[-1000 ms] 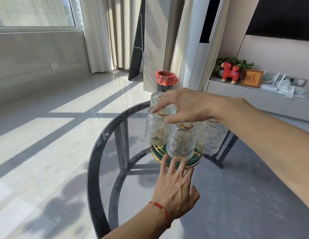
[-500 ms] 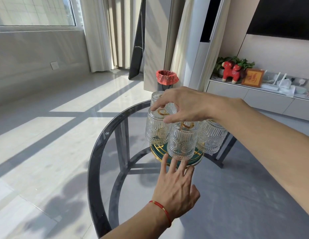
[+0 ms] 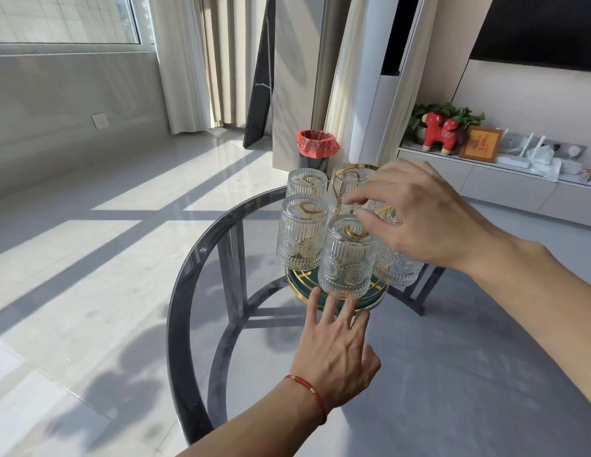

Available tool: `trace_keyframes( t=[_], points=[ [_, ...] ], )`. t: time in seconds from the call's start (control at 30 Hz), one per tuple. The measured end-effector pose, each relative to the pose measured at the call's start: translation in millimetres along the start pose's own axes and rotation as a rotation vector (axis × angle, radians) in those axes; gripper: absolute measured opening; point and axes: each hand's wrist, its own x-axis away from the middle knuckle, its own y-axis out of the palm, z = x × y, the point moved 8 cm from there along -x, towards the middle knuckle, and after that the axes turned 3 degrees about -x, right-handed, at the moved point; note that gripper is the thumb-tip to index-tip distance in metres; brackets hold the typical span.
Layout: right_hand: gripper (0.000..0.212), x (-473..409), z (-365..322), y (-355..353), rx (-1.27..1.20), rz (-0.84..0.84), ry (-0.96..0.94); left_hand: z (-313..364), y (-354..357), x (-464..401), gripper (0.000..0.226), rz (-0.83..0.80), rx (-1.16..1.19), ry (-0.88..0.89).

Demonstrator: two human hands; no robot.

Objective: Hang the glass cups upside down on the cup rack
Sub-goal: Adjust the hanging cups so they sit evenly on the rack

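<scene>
There are five cups (image 3: 348, 255), all upside down on one rack (image 3: 340, 300). Two hands (image 3: 333, 354) are near them. One table (image 3: 175, 324) holds the rack. One bin (image 3: 315, 150) stands behind.

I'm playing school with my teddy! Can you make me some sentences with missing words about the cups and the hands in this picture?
1. The glass cups hang ____ down on the rack.
2. The rack stands on a round ____ table.
3. The left hand wears a ____ string bracelet.
4. The right hand holds ____.

Missing words: upside; glass; red; nothing
</scene>
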Motion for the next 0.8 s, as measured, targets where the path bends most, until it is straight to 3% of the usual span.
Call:
trace_keyframes(
  t=[0.23,0.47,0.63,0.8],
  points=[
    [0.053,44.6,-15.6,33.8,0.072,-0.078,-0.003,0.6,-0.5,0.2,0.054,-0.015,-0.009,0.007],
    [0.045,53.8,-19.4,41.2,0.053,0.049,0.078,1.6,-2.2,0.5,0.052,-0.022,0.003,0.008],
    [0.046,52.2,-19.4,45.5,0.046,0.024,0.228,1.1,-3.3,0.6,0.052,-0.024,-0.007,0.009],
    [0.037,56.4,-15.7,36.5,-0.089,0.171,0.301,1.1,-2.4,0.0,0.052,-0.024,0.008,0.007]
  ],
)
